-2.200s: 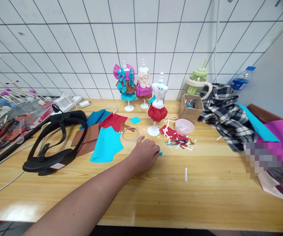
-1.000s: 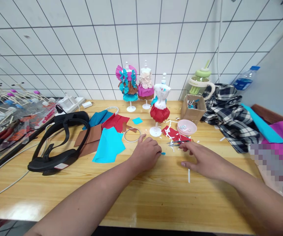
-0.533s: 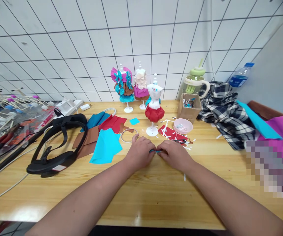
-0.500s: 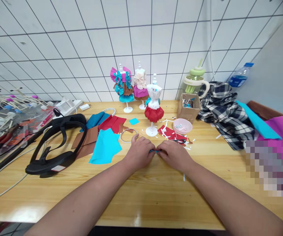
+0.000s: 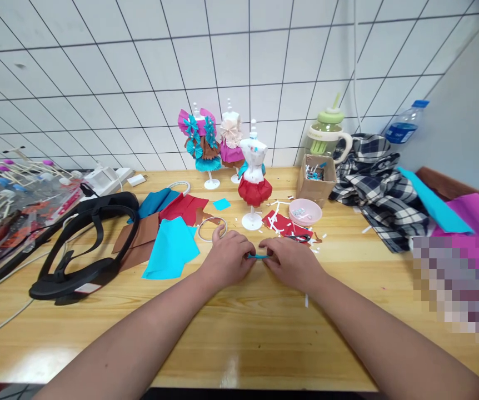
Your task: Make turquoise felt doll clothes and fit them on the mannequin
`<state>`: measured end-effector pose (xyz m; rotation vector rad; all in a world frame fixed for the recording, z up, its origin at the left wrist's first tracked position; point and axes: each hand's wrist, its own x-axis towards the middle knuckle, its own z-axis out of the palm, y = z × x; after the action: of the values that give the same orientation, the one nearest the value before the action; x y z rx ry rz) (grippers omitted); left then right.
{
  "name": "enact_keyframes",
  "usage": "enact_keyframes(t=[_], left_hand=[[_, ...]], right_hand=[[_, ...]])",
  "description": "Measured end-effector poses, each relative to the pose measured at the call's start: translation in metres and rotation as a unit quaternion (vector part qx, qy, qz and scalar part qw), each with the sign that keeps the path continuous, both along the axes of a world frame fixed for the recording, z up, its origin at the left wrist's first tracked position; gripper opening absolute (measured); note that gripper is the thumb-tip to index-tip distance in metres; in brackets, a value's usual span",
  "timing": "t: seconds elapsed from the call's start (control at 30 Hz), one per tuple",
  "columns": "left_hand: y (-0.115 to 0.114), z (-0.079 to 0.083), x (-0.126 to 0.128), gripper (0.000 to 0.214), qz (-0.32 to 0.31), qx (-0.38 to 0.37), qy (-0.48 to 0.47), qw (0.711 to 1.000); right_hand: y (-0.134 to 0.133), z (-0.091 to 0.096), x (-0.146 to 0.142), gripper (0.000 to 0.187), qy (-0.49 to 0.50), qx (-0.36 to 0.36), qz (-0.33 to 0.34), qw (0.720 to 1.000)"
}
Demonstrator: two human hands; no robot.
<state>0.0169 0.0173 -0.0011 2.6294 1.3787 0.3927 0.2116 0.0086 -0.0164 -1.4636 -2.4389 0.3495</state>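
A small blue strip of crepe paper or cloth [image 5: 258, 256] stretches between my two hands, just above the wooden table. My left hand [image 5: 228, 258] pinches its left end, thumb raised a little. The right end is in the fingers of my right hand [image 5: 293, 261]. Behind them stands a white mini dress form [image 5: 253, 153] with a red puffed skirt [image 5: 255, 192] and blue material at its back. Black-handled scissors [image 5: 300, 238], partly hidden, lie beyond my right hand on red scraps [image 5: 283, 225]. A thin pale ring [image 5: 199, 232] lies past my left hand.
Two dressed forms [image 5: 201, 141] [image 5: 231, 139] stand by the wall. Left are bright blue sheets [image 5: 170, 250], brown and red pieces, and a black headset [image 5: 83, 272]. Right are a pink dish [image 5: 305, 218], a cardboard box [image 5: 318, 189], a green-lidded cup [image 5: 329, 133] and checked cloth [image 5: 377, 189].
My hands have drawn slightly apart, so more of the blue strip shows between them. The whole view has shifted a little, with things appearing farther left.
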Motion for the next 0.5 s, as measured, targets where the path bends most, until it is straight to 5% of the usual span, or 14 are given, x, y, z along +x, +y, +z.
enact_keyframes(t=[0.5], left_hand=[[0.0011,-0.0014,0.0004,0.011,0.001,-0.023,0.005,1.000]], right_hand=[[0.0012,0.0031,-0.0008,0.010,0.006,-0.053,-0.020,0.998]])
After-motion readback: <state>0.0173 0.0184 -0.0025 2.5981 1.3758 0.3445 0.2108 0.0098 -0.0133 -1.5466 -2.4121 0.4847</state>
